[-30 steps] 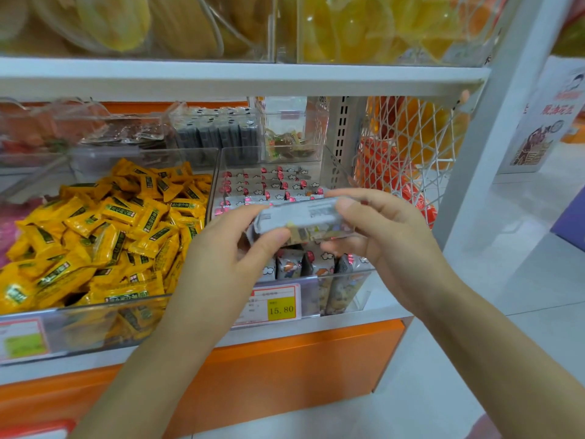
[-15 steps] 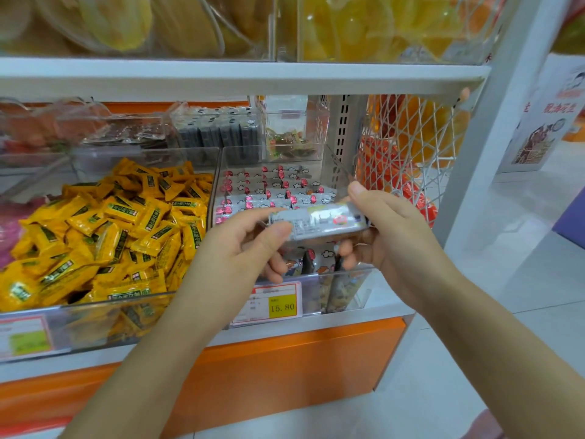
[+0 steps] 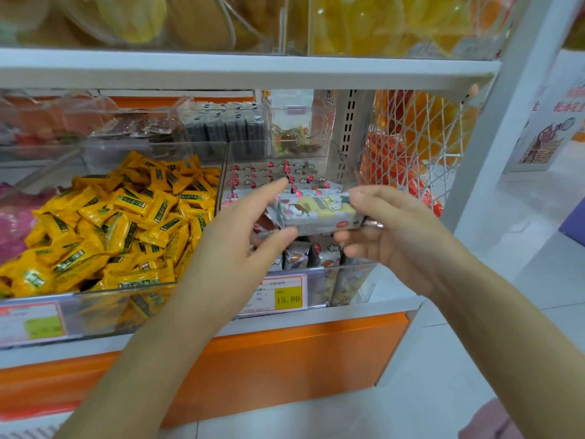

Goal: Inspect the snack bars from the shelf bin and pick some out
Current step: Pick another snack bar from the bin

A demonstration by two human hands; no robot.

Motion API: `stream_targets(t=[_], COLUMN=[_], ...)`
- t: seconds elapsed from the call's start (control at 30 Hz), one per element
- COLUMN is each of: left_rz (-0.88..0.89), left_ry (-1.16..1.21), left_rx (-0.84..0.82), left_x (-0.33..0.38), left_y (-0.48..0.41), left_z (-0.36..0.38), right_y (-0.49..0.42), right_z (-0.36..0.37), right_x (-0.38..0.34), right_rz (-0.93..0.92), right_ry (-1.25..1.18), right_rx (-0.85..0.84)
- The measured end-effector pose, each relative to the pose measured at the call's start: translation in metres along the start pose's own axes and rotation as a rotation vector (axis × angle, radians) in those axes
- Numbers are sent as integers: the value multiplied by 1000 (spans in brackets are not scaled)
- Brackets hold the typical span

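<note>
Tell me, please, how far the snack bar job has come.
Done: one snack bar is out of the clear bin. In hand: the left hand and right hand pinch its two ends above the bin, printed face up. Left: no picked bars are visible set aside; other bars stand in the bin.

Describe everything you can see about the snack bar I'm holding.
The snack bar is a small oblong pack in shiny pale grey wrapping, printed with a yellow patch, a cartoon figure and a red round mark, its left end crimped. It is held roughly level, in front of the clear bin of like bars. The left hand pinches its left end; the right hand holds its right end.
</note>
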State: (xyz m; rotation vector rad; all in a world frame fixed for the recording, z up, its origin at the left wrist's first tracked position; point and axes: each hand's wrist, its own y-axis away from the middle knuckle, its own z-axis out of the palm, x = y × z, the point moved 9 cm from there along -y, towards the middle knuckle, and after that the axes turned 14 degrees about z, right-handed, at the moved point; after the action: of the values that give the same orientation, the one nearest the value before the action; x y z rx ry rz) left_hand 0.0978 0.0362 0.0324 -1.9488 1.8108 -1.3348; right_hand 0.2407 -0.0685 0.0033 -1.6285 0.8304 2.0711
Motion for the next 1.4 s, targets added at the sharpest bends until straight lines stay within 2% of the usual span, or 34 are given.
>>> stream_targets(t=[0.1, 0.2, 0.43, 0.57, 0.77, 0.97, 1.1, 1.17, 1.27, 1.3, 1.4], left_rz=[92, 121, 54, 50, 43, 57, 81, 69, 39, 39, 42], left_ry=[-398, -540, -507, -475, -432, -419, -403, -409, -409, -407, -408], left_rx=[-162, -273, -329, -302, -277, -237, -173, -160, -176, -180, -182], left_x=[0, -4, -18, -19, -18, -16, -13, -13, -14, -14, -12], left_y=[1, 4, 7, 7, 8, 6, 4, 4, 4, 4, 3], left_z=[3, 9, 15, 13, 11, 9, 3, 2, 4, 5, 8], right_y=[4, 10, 13, 18, 15, 16, 11, 11, 6, 3, -10], right_z=[-12, -14, 3, 10, 26, 56, 67, 65, 48, 45, 53], right_x=[-17, -28, -36, -42, -30, -13, 0, -2, -24, -29, -32], right_rz=[-172, -283, -395, -491, -483, -609, -584, -583, -550, -552, -566], right_ry=[156, 280, 464, 560, 730, 1059, 1287, 1240, 965, 945, 1127], right_rx=[143, 201, 125, 183, 153, 194, 115, 94, 206, 251, 286])
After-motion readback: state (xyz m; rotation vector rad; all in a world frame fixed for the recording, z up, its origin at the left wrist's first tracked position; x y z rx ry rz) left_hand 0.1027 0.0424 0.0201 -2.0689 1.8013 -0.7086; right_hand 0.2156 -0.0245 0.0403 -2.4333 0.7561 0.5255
